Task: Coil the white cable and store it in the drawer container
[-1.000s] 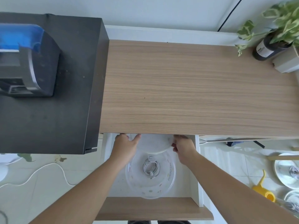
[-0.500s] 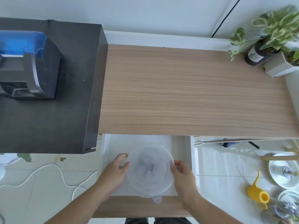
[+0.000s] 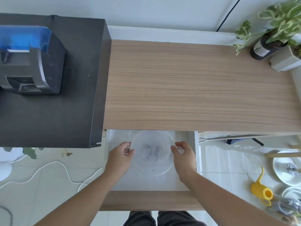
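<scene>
Open drawer (image 3: 191, 144): hands (image 3: 121, 156) (image 3: 184, 156) flank lidded container (image 3: 152, 152).

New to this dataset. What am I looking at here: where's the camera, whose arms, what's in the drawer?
There is no robot here. One wide-angle camera sits on a person's head and looks down, so the two bare arms coming in from the bottom edge are the wearer's own.

The left hand and right hand sit on either side of a round translucent container, fingers at its rim. It stands in an open white drawer under a wooden desk top. A lid seems to be on; the cable inside is too blurred to make out.

On the desk's far right corner are potted plants. To the left, a dark cabinet carries a grey and blue machine.
</scene>
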### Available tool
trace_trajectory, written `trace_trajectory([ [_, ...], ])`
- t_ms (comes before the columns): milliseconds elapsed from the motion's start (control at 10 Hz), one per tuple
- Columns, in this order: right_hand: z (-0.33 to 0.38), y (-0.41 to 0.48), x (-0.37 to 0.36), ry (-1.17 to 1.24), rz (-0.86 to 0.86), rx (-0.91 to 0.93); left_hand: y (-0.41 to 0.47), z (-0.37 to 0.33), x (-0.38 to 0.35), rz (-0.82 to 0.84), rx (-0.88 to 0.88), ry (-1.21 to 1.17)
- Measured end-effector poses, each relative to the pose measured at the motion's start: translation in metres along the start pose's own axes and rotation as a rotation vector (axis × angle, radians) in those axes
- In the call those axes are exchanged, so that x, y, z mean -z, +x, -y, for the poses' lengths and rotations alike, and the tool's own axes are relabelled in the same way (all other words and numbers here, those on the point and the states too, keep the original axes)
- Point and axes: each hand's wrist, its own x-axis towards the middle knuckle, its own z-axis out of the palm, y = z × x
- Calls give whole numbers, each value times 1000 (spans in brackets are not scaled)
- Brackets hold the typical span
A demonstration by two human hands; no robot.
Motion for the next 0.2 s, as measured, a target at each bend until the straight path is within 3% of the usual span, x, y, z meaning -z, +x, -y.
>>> trace_trajectory([
  [200, 3, -1, 13, -151, 94, 80, 2, -6, 5, 26, 10, 82],
])
